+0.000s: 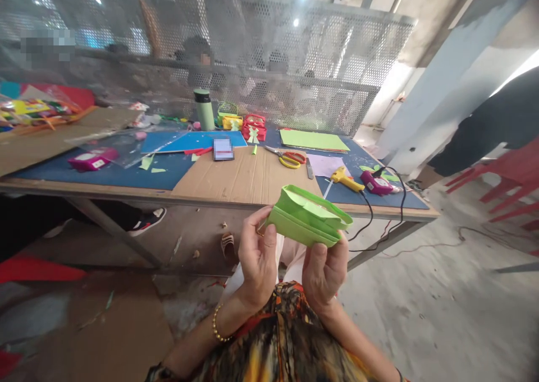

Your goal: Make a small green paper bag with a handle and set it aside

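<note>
Between my two hands, just in front of the table edge, is a small green felt or foam-sheet bag [301,230] with folded sides and an open top. My left hand [259,253] pinches its left end, thumb on the near face. At the right end, my right hand [324,270] grips the lower corner, thumb in front as well. The fingers behind the bag are partly hidden. Beyond it on the table lie a yellow glue gun [346,178], scissors [290,159] with red and yellow handles, and a knife-like blade [310,169].
A cardboard sheet [236,174] covers the table's middle, with a phone [223,150] on it. Behind stand a green bottle [204,110], a red bag [254,128] and a yellow one [232,122]. Green sheets [314,140] lie right. A black cord [402,213] hangs off the edge.
</note>
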A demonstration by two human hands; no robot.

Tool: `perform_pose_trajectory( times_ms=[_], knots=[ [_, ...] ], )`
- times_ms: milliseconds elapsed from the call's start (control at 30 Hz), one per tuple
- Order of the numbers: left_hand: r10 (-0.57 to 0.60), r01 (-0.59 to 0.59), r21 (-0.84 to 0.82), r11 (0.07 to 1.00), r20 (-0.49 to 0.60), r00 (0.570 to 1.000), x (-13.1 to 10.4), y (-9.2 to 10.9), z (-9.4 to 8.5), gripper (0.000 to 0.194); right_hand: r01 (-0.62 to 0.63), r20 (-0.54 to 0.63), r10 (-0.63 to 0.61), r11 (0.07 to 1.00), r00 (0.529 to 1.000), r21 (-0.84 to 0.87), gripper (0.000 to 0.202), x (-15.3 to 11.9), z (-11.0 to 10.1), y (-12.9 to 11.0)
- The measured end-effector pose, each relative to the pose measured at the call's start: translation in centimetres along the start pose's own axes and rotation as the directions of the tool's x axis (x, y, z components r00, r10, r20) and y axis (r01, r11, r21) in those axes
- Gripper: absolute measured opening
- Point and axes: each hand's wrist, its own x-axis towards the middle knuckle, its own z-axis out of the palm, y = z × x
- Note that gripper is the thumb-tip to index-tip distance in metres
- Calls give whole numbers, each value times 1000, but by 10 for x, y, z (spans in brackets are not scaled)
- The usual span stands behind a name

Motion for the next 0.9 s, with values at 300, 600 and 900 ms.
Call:
perform_pose_trajectory(
  times_ms=[300, 600, 900],
  knots=[
    [-32, 32, -3, 999, -57, 998, 1, -10, -7, 25, 195, -3, -199, 964, 980, -183, 40, 0, 10, -19],
    [-1, 6, 70, 998, -72, 997, 6, -11, -18, 22, -33, 143, 38, 999, 989, -32, 53, 19, -19, -28],
    [108, -109, 135, 985, 12, 994, 2, -19, -20, 15, 353, 568, -19, 801, 823, -484, 50, 86, -31, -65]
  ],
)
